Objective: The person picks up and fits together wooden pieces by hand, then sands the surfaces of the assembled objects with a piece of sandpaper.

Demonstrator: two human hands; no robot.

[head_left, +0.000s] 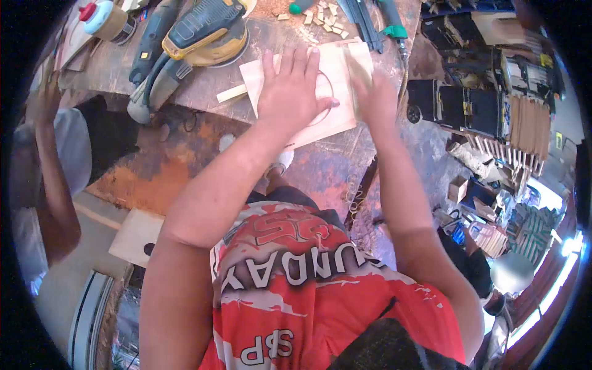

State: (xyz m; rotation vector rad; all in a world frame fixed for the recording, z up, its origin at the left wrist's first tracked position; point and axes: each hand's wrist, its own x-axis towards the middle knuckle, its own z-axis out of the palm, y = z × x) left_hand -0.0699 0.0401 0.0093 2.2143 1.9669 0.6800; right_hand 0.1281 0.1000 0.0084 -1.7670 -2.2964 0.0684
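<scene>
A pale square wooden board with a round outline or cut near its middle lies at the front edge of the workbench. Flat on the board's left part rests my left hand, fingers spread and pointing away, its thumb reaching over the round outline. My right hand is at the board's right side and smeared by motion; whether it holds anything is hidden. A small pale wood strip lies just left of the board.
A yellow and black sander and a grey power tool lie on the left, near a glue bottle. Small wood pieces and a green-tipped air tool are behind. A co-worker's arm shows at far left.
</scene>
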